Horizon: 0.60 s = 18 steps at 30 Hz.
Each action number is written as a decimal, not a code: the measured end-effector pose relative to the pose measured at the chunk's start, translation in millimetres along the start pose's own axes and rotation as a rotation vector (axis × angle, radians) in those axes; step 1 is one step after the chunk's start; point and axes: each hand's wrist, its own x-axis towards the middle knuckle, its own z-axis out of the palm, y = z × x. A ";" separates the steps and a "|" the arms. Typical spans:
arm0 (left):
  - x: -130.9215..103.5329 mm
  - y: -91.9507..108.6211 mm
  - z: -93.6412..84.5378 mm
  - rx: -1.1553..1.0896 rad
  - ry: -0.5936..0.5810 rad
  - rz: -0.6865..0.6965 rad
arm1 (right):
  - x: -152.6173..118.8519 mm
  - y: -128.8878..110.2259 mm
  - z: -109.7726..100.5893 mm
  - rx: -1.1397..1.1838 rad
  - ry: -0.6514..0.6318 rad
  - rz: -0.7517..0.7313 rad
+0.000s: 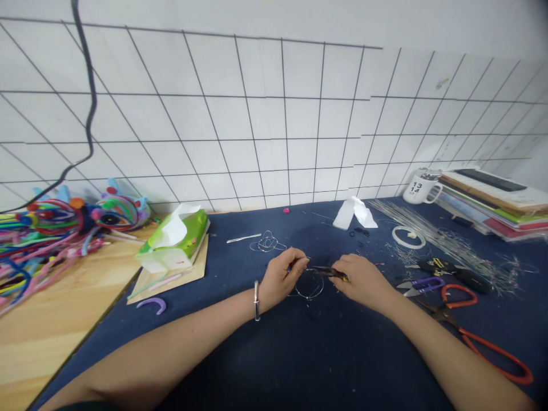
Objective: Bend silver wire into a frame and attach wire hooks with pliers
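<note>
Over the dark blue cloth [257, 354], my left hand [283, 277] is closed in a pinch on a thin silvery wire. Part of that wire hangs as a loop [310, 295] between and just below my hands. My right hand [358, 281] is wrapped round small dark pliers [327, 271] with a bit of yellow on the handle. The tips of the pliers point left and reach near the fingertips of my left hand, at the wire. Whether the jaws grip the wire is too small to tell. A silver bangle [257, 301] circles my left wrist.
Beyond my hands lies a wire tangle [269, 244]. At left are a green tissue pack [182, 237] and a purple curved piece [154, 304]. On the right are orange-handled scissors [492, 348], purple snips [423, 284], black-handled pliers [454, 271], a white coil [409, 237] and a mug [419, 187].
</note>
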 end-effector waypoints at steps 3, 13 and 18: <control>-0.4 -0.3 -0.4 0.035 -0.019 0.016 | -0.5 -2.6 -1.1 -0.029 0.008 0.004; -0.7 -5.1 -0.7 0.185 -0.043 0.184 | -1.8 -6.7 -4.2 -0.121 0.004 0.011; 0.0 -6.7 -0.7 0.208 -0.035 0.250 | -2.9 -7.5 -4.5 -0.146 -0.001 0.011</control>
